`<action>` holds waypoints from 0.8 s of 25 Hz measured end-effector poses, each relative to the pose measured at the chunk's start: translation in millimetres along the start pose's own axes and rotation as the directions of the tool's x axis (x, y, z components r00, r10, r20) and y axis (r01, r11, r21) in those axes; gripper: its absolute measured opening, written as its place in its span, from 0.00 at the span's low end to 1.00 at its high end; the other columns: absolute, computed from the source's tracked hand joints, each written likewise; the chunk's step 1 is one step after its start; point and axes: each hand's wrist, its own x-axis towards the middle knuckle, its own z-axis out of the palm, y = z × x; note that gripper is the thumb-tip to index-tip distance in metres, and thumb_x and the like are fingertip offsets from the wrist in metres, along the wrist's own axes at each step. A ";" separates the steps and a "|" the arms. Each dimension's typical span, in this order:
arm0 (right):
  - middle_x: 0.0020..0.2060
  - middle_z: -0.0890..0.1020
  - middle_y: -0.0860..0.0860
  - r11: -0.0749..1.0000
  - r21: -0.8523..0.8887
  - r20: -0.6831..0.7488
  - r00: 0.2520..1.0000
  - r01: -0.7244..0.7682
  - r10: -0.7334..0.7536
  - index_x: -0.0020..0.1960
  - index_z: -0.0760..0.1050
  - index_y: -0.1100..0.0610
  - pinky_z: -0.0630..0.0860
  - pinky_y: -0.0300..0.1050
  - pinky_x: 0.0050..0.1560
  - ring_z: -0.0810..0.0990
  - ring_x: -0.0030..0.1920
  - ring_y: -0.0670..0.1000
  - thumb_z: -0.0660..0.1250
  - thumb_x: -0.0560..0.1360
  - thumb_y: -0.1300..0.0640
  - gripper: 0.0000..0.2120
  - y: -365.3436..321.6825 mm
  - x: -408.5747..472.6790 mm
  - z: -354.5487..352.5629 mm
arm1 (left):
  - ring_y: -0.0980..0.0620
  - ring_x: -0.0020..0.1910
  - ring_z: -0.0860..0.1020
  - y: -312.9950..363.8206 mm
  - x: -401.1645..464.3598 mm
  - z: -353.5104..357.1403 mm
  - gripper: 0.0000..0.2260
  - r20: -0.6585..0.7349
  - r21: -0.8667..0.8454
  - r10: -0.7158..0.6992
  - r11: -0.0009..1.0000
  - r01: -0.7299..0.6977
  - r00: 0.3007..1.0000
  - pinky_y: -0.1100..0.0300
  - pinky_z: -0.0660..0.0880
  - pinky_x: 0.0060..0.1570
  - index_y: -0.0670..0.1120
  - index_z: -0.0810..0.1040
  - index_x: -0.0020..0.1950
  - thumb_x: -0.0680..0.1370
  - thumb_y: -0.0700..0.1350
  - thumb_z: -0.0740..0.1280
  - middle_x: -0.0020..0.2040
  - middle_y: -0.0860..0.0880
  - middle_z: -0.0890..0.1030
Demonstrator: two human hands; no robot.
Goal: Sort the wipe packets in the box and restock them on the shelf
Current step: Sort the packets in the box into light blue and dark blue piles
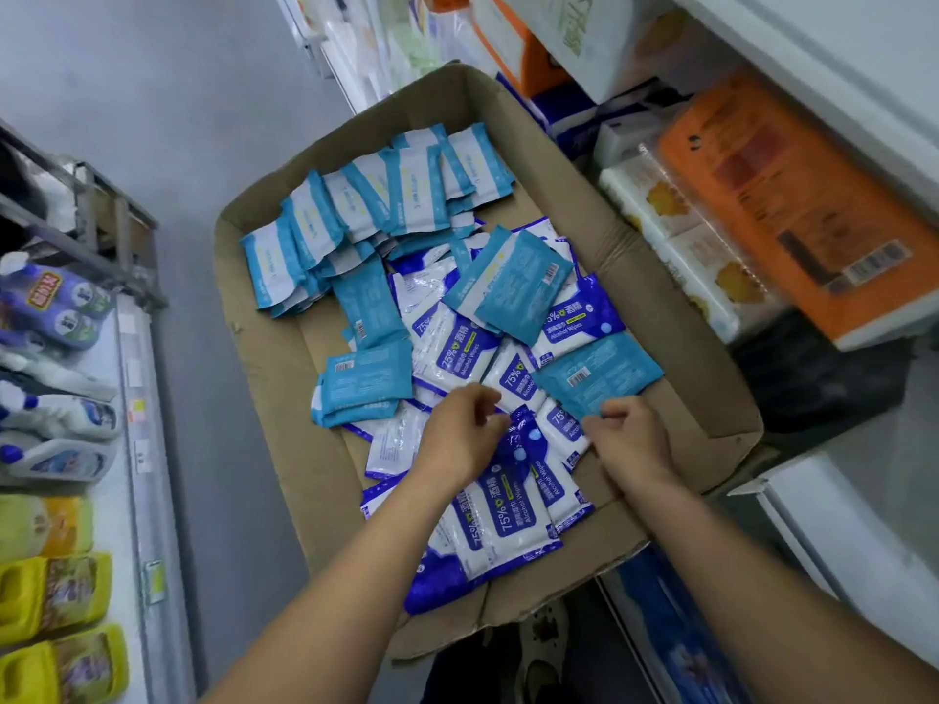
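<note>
A shallow cardboard box (264, 348) holds several wipe packets. Light blue and white packets (355, 205) stand in rows at its far end. Dark blue and white alcohol wipe packets (457, 348) lie loose in the middle and near end, mixed with light blue ones (513, 284). My left hand (460, 434) hovers over the near pile with fingers curled; whether it holds a packet is unclear. My right hand (627, 437) has its fingers curled at the edge of a light blue packet (599, 373) and seems to pinch it.
Shelves on the right carry tissue packs (676, 236) and an orange package (792, 195). On the left, a shelf holds purple, white and yellow detergent bottles (56, 591). A grey floor aisle runs between them. A shoe (546, 647) shows under the box.
</note>
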 end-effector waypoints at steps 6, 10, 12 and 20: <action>0.36 0.76 0.57 0.748 0.501 0.093 0.887 -0.435 0.453 0.41 0.71 0.60 0.78 0.49 0.38 0.77 0.35 0.54 0.58 0.78 0.69 0.09 -4.8 26.8 -3.8 | 0.50 0.58 0.76 43.4 66.3 7.4 0.12 -0.139 0.090 0.302 0.952 -0.292 0.943 0.58 0.72 0.57 0.45 0.78 0.61 0.77 0.39 0.65 0.58 0.48 0.79; 0.33 0.75 0.54 0.772 0.450 0.146 0.890 -0.448 0.431 0.43 0.72 0.59 0.70 0.41 0.30 0.71 0.29 0.48 0.66 0.76 0.63 0.05 -9.0 38.5 4.9 | 0.46 0.63 0.71 59.4 93.4 26.4 0.17 0.265 0.298 0.498 0.772 -0.561 0.826 0.56 0.67 0.62 0.44 0.75 0.66 0.77 0.40 0.66 0.65 0.46 0.75; 0.32 0.73 0.52 0.803 0.435 0.149 0.912 -0.408 0.383 0.43 0.73 0.59 0.68 0.41 0.30 0.69 0.29 0.48 0.68 0.76 0.60 0.06 -9.9 43.4 3.5 | 0.46 0.67 0.67 62.7 104.8 35.1 0.22 0.300 0.497 0.511 0.637 -0.589 0.806 0.54 0.67 0.63 0.45 0.71 0.70 0.76 0.45 0.68 0.72 0.47 0.69; 0.42 0.80 0.58 0.858 0.504 -0.132 0.973 -0.100 0.191 0.41 0.70 0.57 0.76 0.44 0.36 0.79 0.39 0.53 0.72 0.74 0.56 0.11 -42.6 63.9 -4.6 | 0.41 0.62 0.70 84.0 138.0 40.3 0.21 0.123 0.708 0.462 0.579 -0.404 0.878 0.49 0.69 0.55 0.42 0.69 0.65 0.78 0.53 0.65 0.64 0.43 0.74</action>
